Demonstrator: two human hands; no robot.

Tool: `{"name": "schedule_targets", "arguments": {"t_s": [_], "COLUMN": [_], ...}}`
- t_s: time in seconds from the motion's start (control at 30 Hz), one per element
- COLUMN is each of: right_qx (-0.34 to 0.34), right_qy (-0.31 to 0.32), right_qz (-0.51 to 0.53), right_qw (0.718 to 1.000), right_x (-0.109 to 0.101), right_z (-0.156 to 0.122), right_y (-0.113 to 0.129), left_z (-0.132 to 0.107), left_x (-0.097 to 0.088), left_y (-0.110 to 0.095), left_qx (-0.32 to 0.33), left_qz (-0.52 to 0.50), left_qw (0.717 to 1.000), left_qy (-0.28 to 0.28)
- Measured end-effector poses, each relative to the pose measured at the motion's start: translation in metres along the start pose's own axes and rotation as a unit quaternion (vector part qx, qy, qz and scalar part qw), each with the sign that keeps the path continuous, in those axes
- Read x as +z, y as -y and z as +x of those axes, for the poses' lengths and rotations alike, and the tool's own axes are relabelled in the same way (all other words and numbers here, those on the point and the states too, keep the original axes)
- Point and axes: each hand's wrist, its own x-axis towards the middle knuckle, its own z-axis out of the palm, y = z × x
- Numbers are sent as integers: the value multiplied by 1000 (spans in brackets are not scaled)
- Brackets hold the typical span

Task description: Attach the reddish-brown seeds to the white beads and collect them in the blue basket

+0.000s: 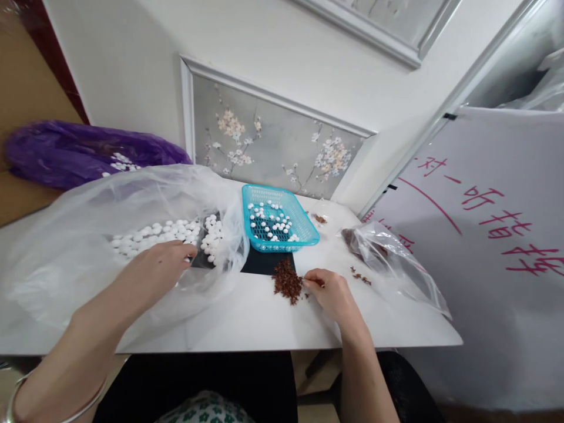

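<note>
My left hand (165,264) reaches over a clear plastic bag (207,182) spread open on the table. Its fingers are drawn together beside many small white balls (154,232) in the bag; whatever is between the fingertips is hidden. At the right edge of a heap of small reddish-brown pieces (287,282), my right hand (328,291) has thumb and finger pinched together. What it holds there is too small to tell. Behind the heap stands a blue plastic basket (304,235) with white balls scattered across its bottom.
A dark flat sheet (264,262) lies partly under the basket. On the right are a clear bag (388,252) with brown contents and a few loose brown bits (361,277). A purple bag (88,147) sits at back left. A whiteboard (484,264) stands beyond the table's right side.
</note>
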Motion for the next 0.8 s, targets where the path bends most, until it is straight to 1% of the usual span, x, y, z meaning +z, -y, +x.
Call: {"name": "schedule_targets", "arguments": {"t_s": [0.07, 0.1, 0.13, 0.17, 0.2, 0.23, 0.27, 0.3, 0.33, 0.37, 0.4, 0.43, 0.47, 0.53, 0.6, 0.63, 0.67, 0.7, 0.8], "right_qx": [4, 6, 7, 8, 10, 13, 16, 21, 25, 30, 32, 33, 33, 30, 33, 40, 48, 56, 60], "right_qy": [1, -2, -4, -8, -12, -15, -19, -23, -27, -32, -35, -39, -41, -44, -43, -38, -30, -16, 38], "right_qz": [11, 18, 25, 34, 45, 57, 70, 85, 102, 121, 141, 163, 185, 222, 266, 301, 344, 393, 522], "right_qw": [1000, 1000, 1000, 999, 999, 998, 997, 996, 994, 992, 989, 985, 981, 974, 962, 952, 937, 918, 850], "right_x": [2, 3, 3, 3, 2, 1, 0, -1, -2, -3, -3, -4, -3, -2, 1, 3, 5, 8, 18], "right_z": [-2, -2, -4, -5, -6, -8, -10, -12, -14, -16, -19, -21, -24, -30, -38, -42, -46, -50, -62], "right_y": [0, 1, 1, 2, 3, 3, 4, 5, 6, 7, 8, 10, 12, 17, 22, 25, 29, 33, 45], "left_z": [-3, -6, -11, -17, -25, -32, -40, -48, -54, -60, -64, -66, -68, -67, -65, -64, -63, -63, -63], "left_x": [0, 1, 4, 9, 15, 24, 33, 44, 55, 66, 76, 85, 93, 103, 109, 110, 111, 111, 111], "left_y": [-24, -38, -52, -65, -76, -86, -94, -100, -103, -105, -106, -105, -104, -102, -99, -98, -97, -96, -92], "left_qx": [50, 65, 71, 73, 74, 61, 42, 6, -42, -88, -131, -168, -198, -242, -270, -278, -283, -287, -299], "left_qz": [88, 94, 78, 43, -17, -86, -156, -223, -288, -344, -385, -421, -455, -524, -587, -609, -624, -632, -642], "left_qw": [995, 993, 993, 995, 995, 993, 987, 974, 950, 921, 893, 866, 840, 787, 733, 712, 697, 689, 678], "left_qy": [-8, -31, -46, -51, -62, -44, -14, 46, 111, 159, 193, 211, 218, 216, 214, 213, 211, 208, 195]}}
